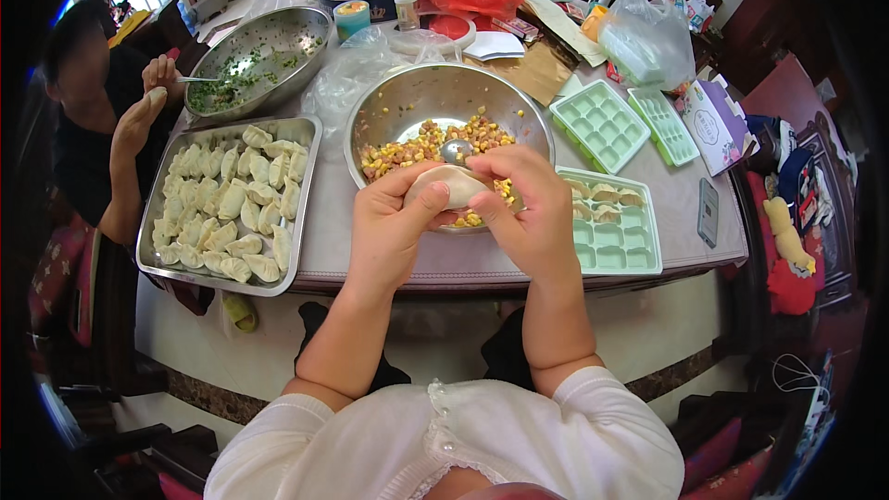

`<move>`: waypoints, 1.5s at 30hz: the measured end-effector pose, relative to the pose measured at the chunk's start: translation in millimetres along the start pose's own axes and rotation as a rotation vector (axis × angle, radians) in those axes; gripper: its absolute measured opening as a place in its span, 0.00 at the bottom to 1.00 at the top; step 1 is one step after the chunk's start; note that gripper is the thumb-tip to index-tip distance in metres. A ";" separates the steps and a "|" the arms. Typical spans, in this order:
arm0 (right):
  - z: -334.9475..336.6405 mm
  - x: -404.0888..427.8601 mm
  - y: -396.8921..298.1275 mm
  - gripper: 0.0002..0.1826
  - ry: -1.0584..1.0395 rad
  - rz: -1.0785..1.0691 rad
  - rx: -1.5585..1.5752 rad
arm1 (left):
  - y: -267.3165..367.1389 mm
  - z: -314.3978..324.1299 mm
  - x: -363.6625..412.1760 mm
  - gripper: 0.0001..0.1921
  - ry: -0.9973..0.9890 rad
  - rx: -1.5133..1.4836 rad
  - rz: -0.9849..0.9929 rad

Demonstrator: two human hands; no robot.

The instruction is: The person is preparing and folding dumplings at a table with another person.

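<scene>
Both my hands hold one folded dumpling (448, 187) above the near side of a steel bowl (389, 97). My left hand (396, 219) has its thumb pressed on the dumpling's front. My right hand (531, 205) pinches the dumpling's right end. In the bowl lie a corn and meat filling (410, 146) and a metal spoon (456, 150), its handle hidden. A light green compartment tray (621, 260), partly behind my right hand, bears several dumplings (606, 212). At the left, a steel tray (295, 250) carries many more dumplings (233, 199).
A person (90, 111) at the left holds a utensil over a tilted steel bowl (292, 24) of green filling. Two more compartment trays (601, 126) (663, 126), a purple and white box (714, 126) and a phone (708, 212) lie at the right. Plastic bags (646, 35) stand behind.
</scene>
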State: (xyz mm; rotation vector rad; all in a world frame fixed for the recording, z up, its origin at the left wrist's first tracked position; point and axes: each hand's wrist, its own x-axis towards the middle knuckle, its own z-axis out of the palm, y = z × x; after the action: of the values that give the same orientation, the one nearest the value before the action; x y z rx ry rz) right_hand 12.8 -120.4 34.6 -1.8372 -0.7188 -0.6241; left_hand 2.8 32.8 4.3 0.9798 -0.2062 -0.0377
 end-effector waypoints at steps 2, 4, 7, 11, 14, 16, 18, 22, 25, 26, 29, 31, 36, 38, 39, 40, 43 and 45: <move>3.2 -2.1 2.1 0.09 0.019 -0.081 -0.068 | 0.3 1.8 -0.5 0.14 0.031 -0.023 0.015; 4.7 -3.9 2.9 0.08 0.032 -0.069 -0.063 | 0.6 2.2 -1.6 0.12 0.014 0.006 0.027; 6.6 -4.3 1.0 0.07 0.051 -0.032 -0.042 | 2.3 1.2 -1.6 0.11 -0.010 0.129 0.037; 8.7 -4.0 4.6 0.05 0.064 -0.022 -0.042 | 0.4 2.6 -2.2 0.09 0.011 0.175 0.078; 12.2 -6.1 7.8 0.04 0.087 -0.018 -0.069 | -0.2 3.6 -2.3 0.10 0.018 0.256 0.137; 12.5 -5.9 7.0 0.04 0.073 -0.006 -0.063 | -0.7 4.0 -2.5 0.10 0.036 0.262 0.144; 11.0 -5.0 5.9 0.04 0.062 0.006 -0.058 | 1.8 4.5 -2.8 0.10 0.038 0.280 0.122; 8.0 -3.1 3.6 0.04 0.042 0.035 -0.008 | 3.3 7.7 -3.3 0.12 0.022 0.286 0.087; 8.4 -4.7 5.1 0.04 0.037 0.037 -0.012 | -0.7 5.7 -1.9 0.15 0.012 0.326 0.132; 8.4 -5.3 5.8 0.04 0.031 0.042 -0.022 | -1.4 5.3 -1.9 0.15 0.009 0.328 0.130; 8.7 -6.9 6.9 0.03 0.018 0.077 -0.025 | -2.5 3.4 -1.2 0.16 -0.010 0.339 0.111; 6.1 -4.4 7.4 0.03 0.026 0.076 0.023 | -1.1 3.8 -0.7 0.15 -0.005 0.237 0.055; -0.7 -2.6 2.8 0.03 0.028 0.140 0.065 | 2.3 4.2 1.7 0.14 0.068 0.083 0.022; 0.2 -3.6 4.5 0.03 0.009 0.116 0.044 | 2.5 3.5 2.1 0.14 0.090 0.062 0.035; 0.3 -3.6 4.9 0.03 0.009 0.117 0.045 | 2.8 3.4 2.2 0.14 0.066 0.061 0.043; 0.1 -3.5 5.3 0.03 -0.001 0.104 0.013 | 2.9 3.3 2.2 0.15 0.042 0.060 0.051; 1.7 -3.9 5.1 0.03 -0.022 0.112 -0.010 | 3.5 3.6 1.6 0.15 0.038 0.115 0.014; 3.2 -4.5 4.9 0.03 -0.032 0.133 -0.003 | 1.6 1.9 1.0 0.14 0.037 0.169 0.011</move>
State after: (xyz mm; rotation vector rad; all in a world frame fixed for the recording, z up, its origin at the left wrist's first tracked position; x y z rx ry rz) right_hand 13.5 -119.8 27.3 -1.8839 -0.6114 -0.5102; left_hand 3.4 32.0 6.9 1.1464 -0.1829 0.0076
